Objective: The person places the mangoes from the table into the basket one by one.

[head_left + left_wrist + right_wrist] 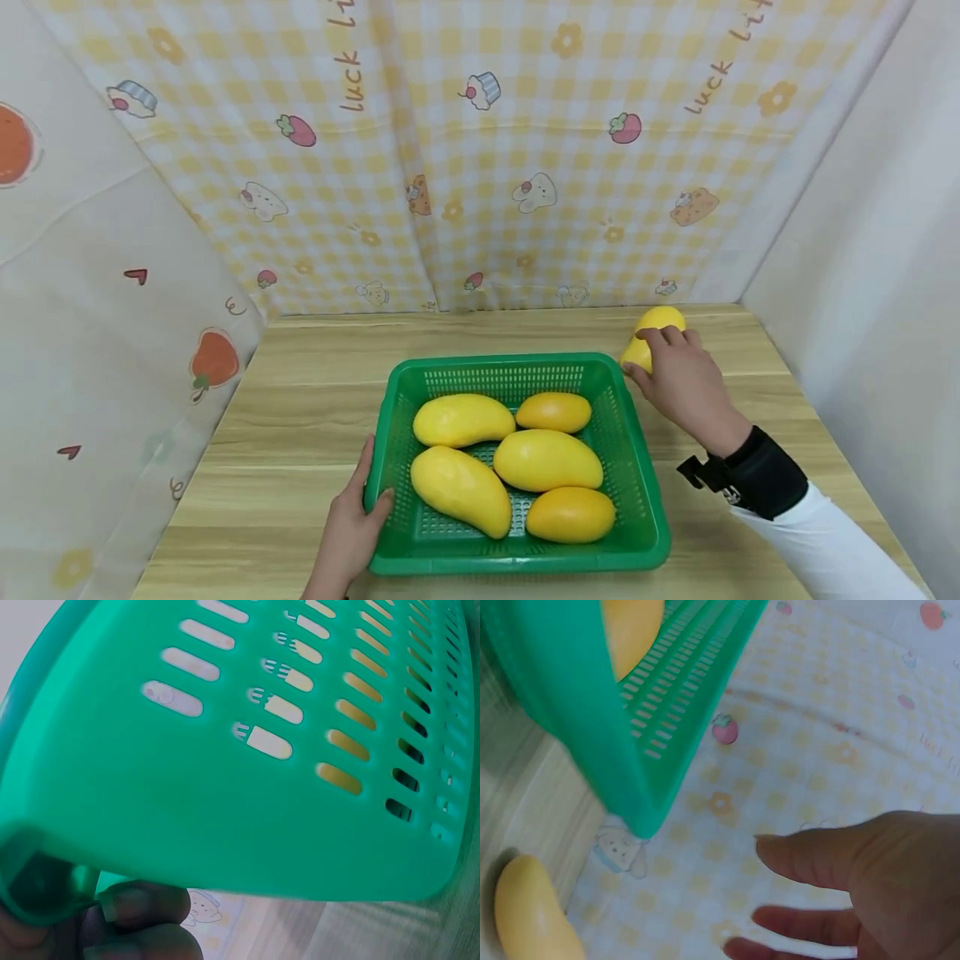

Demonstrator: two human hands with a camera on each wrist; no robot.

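Observation:
A green plastic basket (517,564) sits on the table with several yellow mangoes (547,461) inside. My left hand (351,521) grips its left rim, thumb over the inner side; in the left wrist view, fingers (146,904) curl at the rim beside the slotted wall. Beyond the basket's back right corner lies another mango (662,318), partly covered by my right hand (686,387) in the head view. From the right wrist, that mango (531,911) appears apart from the hand, whose thumb and fingers are spread with nothing between them.
The wood-grain table (300,400) ends at a yellow checked cloth (480,250) hanging behind. A patterned cloth (97,375) borders the left side, and a plain white surface (870,292) borders the right.

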